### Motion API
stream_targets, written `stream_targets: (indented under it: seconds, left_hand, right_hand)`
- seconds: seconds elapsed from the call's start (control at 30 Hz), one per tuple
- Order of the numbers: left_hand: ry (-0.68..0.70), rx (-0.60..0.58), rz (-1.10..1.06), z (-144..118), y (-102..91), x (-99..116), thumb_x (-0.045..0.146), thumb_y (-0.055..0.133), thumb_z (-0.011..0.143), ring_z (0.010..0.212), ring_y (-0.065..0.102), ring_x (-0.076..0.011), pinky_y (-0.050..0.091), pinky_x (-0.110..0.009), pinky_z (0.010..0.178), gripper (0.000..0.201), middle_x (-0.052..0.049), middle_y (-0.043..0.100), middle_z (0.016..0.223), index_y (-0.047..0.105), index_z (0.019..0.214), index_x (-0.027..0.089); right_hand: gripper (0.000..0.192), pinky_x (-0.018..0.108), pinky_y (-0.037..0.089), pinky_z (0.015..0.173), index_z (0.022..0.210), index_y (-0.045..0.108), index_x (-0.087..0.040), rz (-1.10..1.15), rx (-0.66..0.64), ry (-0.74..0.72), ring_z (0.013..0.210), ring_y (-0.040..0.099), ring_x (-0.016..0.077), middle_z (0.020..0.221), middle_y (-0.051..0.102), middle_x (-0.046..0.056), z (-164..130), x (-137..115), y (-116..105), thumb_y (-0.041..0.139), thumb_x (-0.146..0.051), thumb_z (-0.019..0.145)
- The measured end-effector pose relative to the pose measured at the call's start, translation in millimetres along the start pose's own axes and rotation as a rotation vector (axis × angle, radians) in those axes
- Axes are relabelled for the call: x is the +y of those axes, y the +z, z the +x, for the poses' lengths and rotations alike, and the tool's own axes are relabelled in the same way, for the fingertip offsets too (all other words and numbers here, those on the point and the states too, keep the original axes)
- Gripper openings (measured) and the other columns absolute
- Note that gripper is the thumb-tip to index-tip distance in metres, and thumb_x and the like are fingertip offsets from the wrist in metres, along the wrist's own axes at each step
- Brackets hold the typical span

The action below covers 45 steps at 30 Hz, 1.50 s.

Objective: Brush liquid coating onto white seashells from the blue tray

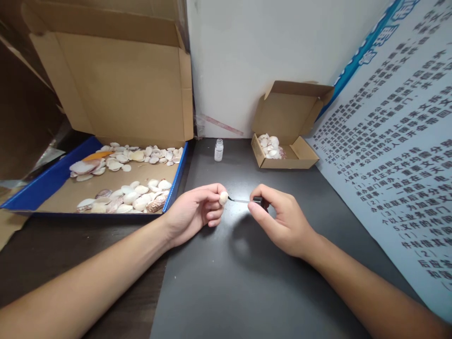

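Note:
My left hand (pixel 197 209) pinches a small pale seashell (pixel 223 197) between thumb and fingers, just above the dark tabletop (pixel 247 282). My right hand (pixel 280 219) grips the black cap of a thin brush (pixel 243 201), and the brush tip touches the shell. A small clear bottle (pixel 219 150) without its cap stands behind the hands, near the wall.
At the left lies a large open cardboard box (pixel 116 84) with a blue rim, holding several seashells (pixel 134 195). A small open cardboard box (pixel 286 141) with more shells sits at the back right. A printed board (pixel 395 155) leans along the right.

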<state>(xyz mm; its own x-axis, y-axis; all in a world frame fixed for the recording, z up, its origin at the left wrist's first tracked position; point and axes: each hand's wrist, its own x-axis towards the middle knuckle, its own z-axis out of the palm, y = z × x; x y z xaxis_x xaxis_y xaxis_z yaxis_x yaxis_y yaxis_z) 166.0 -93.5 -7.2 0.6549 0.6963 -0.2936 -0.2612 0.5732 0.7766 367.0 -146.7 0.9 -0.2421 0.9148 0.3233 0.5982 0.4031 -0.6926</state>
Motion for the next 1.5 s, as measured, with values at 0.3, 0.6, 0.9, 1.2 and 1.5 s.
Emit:
stream_targets:
  seconds: [0.3,0.6,0.9,1.2,1.5]
  left_hand:
    - [-0.002,-0.017,0.070,-1.1,-0.3,-2.3,0.014,0.049,0.081,0.049,0.030,-0.0083,0.026,-0.021,0.049,0.010,0.006,0.028,0.058,0.048,0.071,0.016]
    - [0.002,-0.016,0.117,-0.1,1.3,-3.2,0.014,0.048,0.080,0.049,0.028,-0.0085,0.025,-0.022,0.049,0.011,0.006,0.027,0.058,0.046,0.069,0.017]
    - [0.000,-0.023,0.171,0.5,0.1,-4.6,0.014,0.049,0.078,0.051,0.027,-0.0086,0.025,-0.022,0.049,0.009,0.006,0.030,0.059,0.046,0.071,0.018]
    - [0.000,-0.028,0.187,0.0,0.6,-4.5,0.015,0.050,0.078,0.051,0.028,-0.0088,0.026,-0.022,0.049,0.008,0.006,0.031,0.059,0.046,0.072,0.018]
    - [0.001,-0.038,0.211,-0.1,0.4,-5.0,0.015,0.049,0.079,0.051,0.028,-0.0090,0.027,-0.022,0.049,0.009,0.006,0.032,0.059,0.046,0.072,0.018]
  right_hand:
    - [0.016,0.025,0.036,0.057,0.080,0.051,-0.020,0.016,0.024,0.000,0.059,0.045,0.0121,0.067,0.050,-0.003,-0.1,0.2,-0.4,0.051,-0.029,0.094]
    - [0.016,0.024,0.036,0.057,0.079,0.049,-0.020,0.068,0.043,-0.052,0.058,0.045,0.0111,0.066,0.049,-0.004,-0.1,-0.5,-1.7,0.050,-0.027,0.093]
    - [0.017,0.024,0.035,0.055,0.076,0.048,-0.020,0.071,0.079,-0.065,0.056,0.043,0.0108,0.063,0.047,-0.005,0.8,-1.0,-2.3,0.049,-0.025,0.092]
    - [0.018,0.024,0.034,0.054,0.075,0.046,-0.021,0.042,0.060,-0.063,0.055,0.043,0.0110,0.062,0.046,-0.005,-0.3,-2.1,-3.1,0.049,-0.025,0.092]
    - [0.018,0.025,0.035,0.053,0.075,0.046,-0.021,0.024,0.063,-0.026,0.055,0.043,0.0120,0.061,0.047,-0.004,0.4,-2.8,-3.5,0.050,-0.026,0.091]
